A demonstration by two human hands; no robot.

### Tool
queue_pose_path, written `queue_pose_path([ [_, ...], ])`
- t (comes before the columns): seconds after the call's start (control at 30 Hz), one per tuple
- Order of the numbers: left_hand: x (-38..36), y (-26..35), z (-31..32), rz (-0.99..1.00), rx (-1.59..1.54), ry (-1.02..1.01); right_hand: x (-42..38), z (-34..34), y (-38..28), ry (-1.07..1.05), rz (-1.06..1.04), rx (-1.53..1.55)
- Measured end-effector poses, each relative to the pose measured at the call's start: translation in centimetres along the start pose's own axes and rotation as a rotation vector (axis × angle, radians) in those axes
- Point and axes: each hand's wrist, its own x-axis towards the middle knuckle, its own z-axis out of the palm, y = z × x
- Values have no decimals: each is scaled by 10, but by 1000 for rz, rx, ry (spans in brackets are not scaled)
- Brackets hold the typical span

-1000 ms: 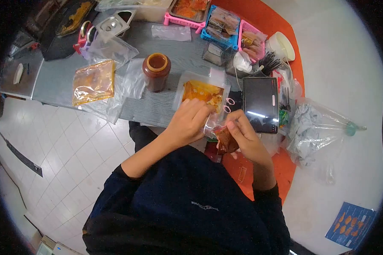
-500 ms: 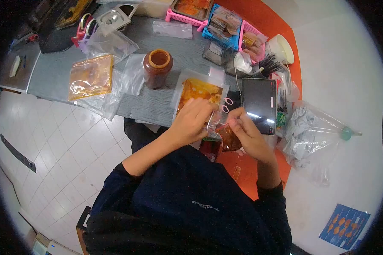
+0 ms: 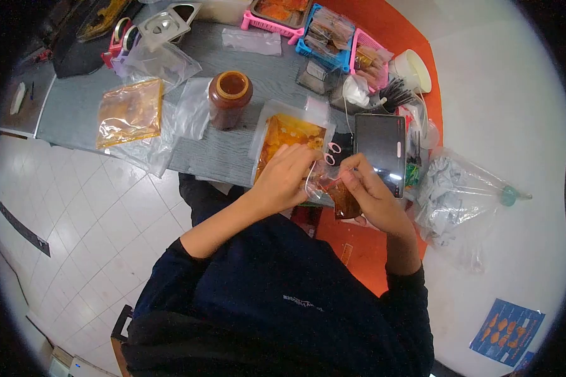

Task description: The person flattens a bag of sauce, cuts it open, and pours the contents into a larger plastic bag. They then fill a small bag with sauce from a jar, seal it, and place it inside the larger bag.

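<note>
Between my hands hangs a small clear plastic bag [image 3: 344, 203] with dark reddish-brown sauce in its lower part. My right hand [image 3: 374, 198] is closed, pinching the bag's twisted neck between thumb and fingers. My left hand [image 3: 286, 178] is closed on the bag's clear loose end; a thin white strand shows by its fingertips. Behind the left hand lies a flat clear pouch [image 3: 294, 130] with yellow-orange food, partly hidden by that hand. Scissors [image 3: 331, 153] with pink handles lie just beyond my hands. A dark-screened tablet [image 3: 382, 146] sits beside the right hand.
An open brown jar [image 3: 230, 100] stands on the grey table [image 3: 273, 72]. Left of it lies an orange-brown packet [image 3: 131, 113] on clear bags. Pink [image 3: 370, 60] and blue baskets [image 3: 326, 38] hold packets at the back. A clear bag of crumpled material [image 3: 449, 201] hangs at the right.
The sauce bag has tilted and swung slightly right, and its twisted neck shows more. My right hand has shifted slightly right; the left keeps its pinch. The whole view has moved a little.
</note>
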Motion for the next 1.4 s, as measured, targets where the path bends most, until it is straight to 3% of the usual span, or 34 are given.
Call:
queue_pose_path([
  [0.13,0,-1,0,-4,0,-13,-2,-1,-12,1,126,-2],
  [0.53,-3,-2,1,-33,-29,-21,0,-1,-21,-19,90,-120],
  [0.77,-4,0,1,-111,-118,-1,-1,0,-14,-38,98,-33],
  [1.03,9,9,-6,-153,-140,-29,5,26,33,162,-303,360],
  [1.17,17,7,-8,-125,-60,-85,13,30,72,314,-393,285],
  [1.23,22,8,-11,-111,-50,-108,17,34,82,433,-534,211],
  [1.3,26,9,-11,-98,-42,-131,19,36,96,476,-508,252],
  [1.4,27,5,-6,-241,-151,-93,22,36,102,539,-533,431],
])
